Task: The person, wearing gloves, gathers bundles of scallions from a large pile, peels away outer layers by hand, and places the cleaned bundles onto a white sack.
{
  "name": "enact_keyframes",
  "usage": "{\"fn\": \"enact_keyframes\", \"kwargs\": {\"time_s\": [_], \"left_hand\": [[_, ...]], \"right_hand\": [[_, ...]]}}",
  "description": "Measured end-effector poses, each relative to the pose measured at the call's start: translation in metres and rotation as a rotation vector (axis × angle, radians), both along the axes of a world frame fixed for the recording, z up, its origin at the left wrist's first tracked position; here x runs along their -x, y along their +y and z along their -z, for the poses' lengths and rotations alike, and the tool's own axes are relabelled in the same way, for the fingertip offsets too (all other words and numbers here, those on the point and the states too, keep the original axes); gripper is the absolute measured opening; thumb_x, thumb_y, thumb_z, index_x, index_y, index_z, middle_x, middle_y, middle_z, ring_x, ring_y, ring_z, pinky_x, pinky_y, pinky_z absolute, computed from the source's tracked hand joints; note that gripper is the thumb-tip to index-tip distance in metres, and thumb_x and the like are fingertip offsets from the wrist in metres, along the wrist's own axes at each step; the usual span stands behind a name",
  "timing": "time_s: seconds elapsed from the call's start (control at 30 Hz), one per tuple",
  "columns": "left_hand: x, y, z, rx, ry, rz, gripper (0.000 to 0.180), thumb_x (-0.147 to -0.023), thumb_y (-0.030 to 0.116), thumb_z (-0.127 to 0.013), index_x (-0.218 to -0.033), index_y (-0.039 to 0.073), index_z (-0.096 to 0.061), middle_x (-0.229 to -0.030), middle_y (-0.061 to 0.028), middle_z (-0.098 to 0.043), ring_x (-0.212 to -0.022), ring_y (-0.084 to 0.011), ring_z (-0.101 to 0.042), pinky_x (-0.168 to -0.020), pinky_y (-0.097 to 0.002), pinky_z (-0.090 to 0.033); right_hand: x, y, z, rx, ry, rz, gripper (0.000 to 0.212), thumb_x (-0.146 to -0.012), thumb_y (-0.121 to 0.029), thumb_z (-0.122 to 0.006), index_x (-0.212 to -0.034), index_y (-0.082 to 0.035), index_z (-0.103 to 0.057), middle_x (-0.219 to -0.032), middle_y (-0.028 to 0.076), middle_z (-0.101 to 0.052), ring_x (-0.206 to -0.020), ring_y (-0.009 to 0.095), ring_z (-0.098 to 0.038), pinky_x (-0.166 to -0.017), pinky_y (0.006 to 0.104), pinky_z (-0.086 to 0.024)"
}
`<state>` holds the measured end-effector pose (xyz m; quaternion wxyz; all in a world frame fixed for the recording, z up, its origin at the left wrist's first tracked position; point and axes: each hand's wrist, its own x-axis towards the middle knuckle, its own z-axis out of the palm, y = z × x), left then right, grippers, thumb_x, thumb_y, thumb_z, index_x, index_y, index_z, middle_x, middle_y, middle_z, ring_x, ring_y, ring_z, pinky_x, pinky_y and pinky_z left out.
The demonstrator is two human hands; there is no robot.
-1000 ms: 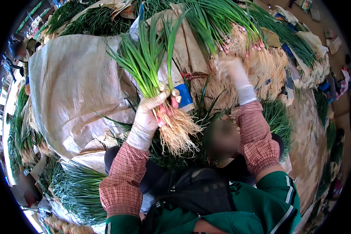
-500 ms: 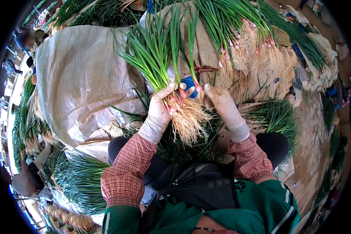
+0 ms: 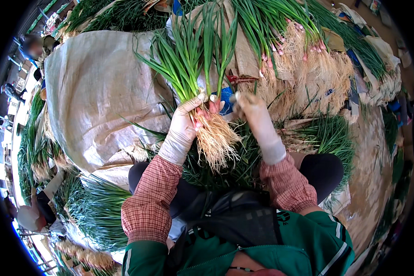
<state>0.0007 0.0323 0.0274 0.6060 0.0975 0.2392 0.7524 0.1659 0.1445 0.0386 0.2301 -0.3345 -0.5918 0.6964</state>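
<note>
My left hand (image 3: 187,114), in a whitish glove, is closed around a bunch of green garlic (image 3: 184,69). Its green leaves point away from me. Pink bulbs sit beside my thumb, and pale roots (image 3: 216,140) hang toward my lap. To the right of the bulbs is my gloved right hand (image 3: 254,110), apart from the bunch. The right fingers are curled together and slightly blurred; whatever they may hold is too small to make out. Behind the gap between my hands shows a blue patch (image 3: 226,99).
More green garlic (image 3: 303,55) with long roots lies on sacking ahead to the right. A large pale sheet (image 3: 101,87) covers a mound at left. Loose greens (image 3: 329,138) lie by my right knee, and a green heap (image 3: 99,211) at near left. Other people are at the far left.
My right hand has drawn slightly away from the bulbs, and a blue patch beside them shows more. The left hand and its bunch have shifted slightly left.
</note>
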Motion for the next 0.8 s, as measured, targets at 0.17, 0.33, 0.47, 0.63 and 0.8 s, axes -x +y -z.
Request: {"fn": "enact_keyframes", "kwargs": {"time_s": [0.17,0.33,0.47,0.63,0.8], "left_hand": [[-0.010,-0.001,-0.002,-0.003,0.033,0.050,0.025,-0.087,0.014,-0.061,-0.102,-0.006,-0.058,-0.086,-0.0157,-0.063,-0.075,-0.0245,-0.063,-0.079,-0.0366,-0.054],[-0.005,-0.004,-0.007,0.145,0.012,0.077,0.020,-0.088,0.012,-0.060,-0.096,-0.006,-0.059,-0.077,-0.0140,-0.063,-0.068,-0.0224,-0.063,-0.068,-0.0330,-0.057],[0.004,-0.009,-0.014,0.212,0.050,0.123,0.020,-0.089,0.013,-0.060,-0.093,-0.006,-0.059,-0.074,-0.0135,-0.063,-0.068,-0.0225,-0.064,-0.065,-0.0323,-0.057],[-0.001,-0.014,-0.026,-0.012,-0.161,0.073,0.021,-0.091,0.014,-0.058,-0.098,-0.005,-0.057,-0.075,-0.0141,-0.062,-0.073,-0.0231,-0.064,-0.071,-0.0298,-0.054],[-0.019,-0.008,-0.024,-0.008,-0.038,0.053,0.020,-0.090,0.015,-0.059,-0.102,-0.001,-0.054,-0.080,-0.0149,-0.060,-0.067,-0.0195,-0.062,-0.043,-0.0206,-0.047]], "right_hand": [[0.036,-0.004,0.006,0.364,0.343,0.029,0.026,-0.096,-0.024,-0.054,-0.095,0.001,-0.059,-0.078,0.007,-0.062,-0.062,0.014,-0.058,-0.047,0.0252,-0.045],[0.045,-0.010,0.025,0.329,0.412,0.159,0.021,-0.096,-0.020,-0.053,-0.089,-0.001,-0.060,-0.070,0.004,-0.060,-0.057,0.012,-0.056,-0.048,0.0243,-0.045],[0.057,0.012,0.025,0.083,0.239,0.250,0.023,-0.095,-0.018,-0.051,-0.081,-0.002,-0.061,-0.066,0.001,-0.057,-0.054,0.010,-0.053,-0.048,0.0230,-0.046],[0.021,0.050,0.004,-0.108,-0.187,0.110,0.034,-0.095,-0.030,-0.051,-0.084,0.000,-0.065,-0.062,0.003,-0.059,-0.052,0.010,-0.054,-0.051,0.0252,-0.049],[0.018,-0.006,-0.015,0.117,0.185,0.071,0.036,-0.096,-0.034,-0.051,-0.104,0.000,-0.061,-0.069,0.006,-0.065,-0.054,0.015,-0.061,-0.050,0.0292,-0.050]]}}
